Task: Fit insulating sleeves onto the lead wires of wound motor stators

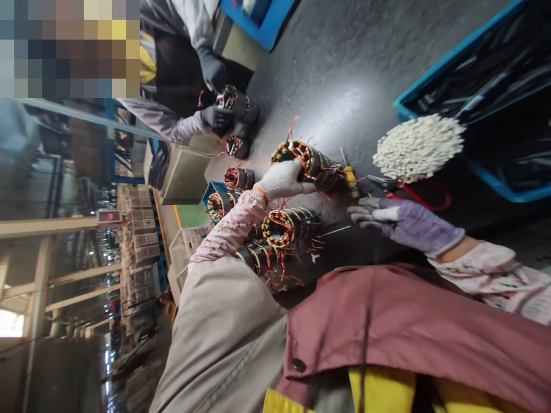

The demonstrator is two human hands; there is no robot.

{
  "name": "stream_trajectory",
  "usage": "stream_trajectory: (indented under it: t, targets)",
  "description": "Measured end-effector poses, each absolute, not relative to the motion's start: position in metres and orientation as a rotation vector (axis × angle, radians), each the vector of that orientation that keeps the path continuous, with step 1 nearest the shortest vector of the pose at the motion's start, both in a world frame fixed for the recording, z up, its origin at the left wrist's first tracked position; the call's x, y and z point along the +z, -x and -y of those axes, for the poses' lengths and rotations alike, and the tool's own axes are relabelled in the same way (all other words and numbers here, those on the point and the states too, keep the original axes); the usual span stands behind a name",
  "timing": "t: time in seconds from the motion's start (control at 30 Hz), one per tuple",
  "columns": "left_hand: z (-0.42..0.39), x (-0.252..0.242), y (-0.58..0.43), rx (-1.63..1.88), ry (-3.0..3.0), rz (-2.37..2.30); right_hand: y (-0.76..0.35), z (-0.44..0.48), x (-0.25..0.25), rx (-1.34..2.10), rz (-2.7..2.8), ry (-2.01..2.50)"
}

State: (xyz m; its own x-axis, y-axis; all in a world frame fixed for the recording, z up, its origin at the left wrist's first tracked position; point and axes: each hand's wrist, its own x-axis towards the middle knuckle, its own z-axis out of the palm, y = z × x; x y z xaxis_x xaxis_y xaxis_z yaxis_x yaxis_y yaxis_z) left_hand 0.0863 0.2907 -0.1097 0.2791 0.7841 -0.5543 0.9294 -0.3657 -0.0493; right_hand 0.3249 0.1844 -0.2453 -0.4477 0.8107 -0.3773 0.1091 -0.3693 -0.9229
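Two gloved hands are out over the dark counter (344,74). The left hand (282,179), in a white knit glove, reaches up from a floral sleeve at mid-frame, wrist bent, and its grip is wrapped tight over the end of the held stator (307,156). That stator lies on its side on the counter just above centre frame, its copper windings and red leads facing left. The right hand (402,222), in a purple glove, comes in from the right edge, low and flat, fingers stretched toward the left. A small white piece (386,213) lies along those fingers, but I cannot tell whether the grip is pinching it or only resting beside it.

Count the stators: seven in view. There is one in the left hand, then two loose stators (286,225) just below it and two more (238,178) to the left by a blue box. The last two (235,98) are in the upper middle, where a co-worker's dark-gloved hands (216,116) are on them.

One bundle of white tubes (417,148) stands end-on at upper right, just above the right hand. One yellow-handled tool (350,175) lies right beside the held stator, and one red cord (430,201) loops under the bundle. There are two blue trays, one (430,77) at upper right and one (267,26) at the top edge. A small red sign (108,216) at left is too blurred to read.
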Motion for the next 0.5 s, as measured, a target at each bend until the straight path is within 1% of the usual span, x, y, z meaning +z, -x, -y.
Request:
stream_trajectory:
  t: [0.13,0.23,0.33,0.43,0.5]
  targets:
    - [-0.284,-0.112,-0.078,-0.736,-2.387,-1.572,-0.318,-0.196,-0.209,2.007,1.217,1.318]
    - [-0.28,-0.121,-0.074,-0.644,-2.471,-1.551,-0.305,-0.208,-0.191,1.895,1.434,1.304]
    - [-0.277,-0.127,-0.072,-0.583,-2.508,-1.529,-0.301,-0.206,-0.184,1.76,1.473,1.294]
    - [-0.274,-0.125,-0.074,-0.584,-2.553,-1.532,-0.324,-0.19,-0.186,1.749,1.398,1.444]
    - [-0.274,-0.124,-0.074,-0.612,-2.55,-1.576,-0.356,-0.182,-0.189,1.659,1.331,1.648]
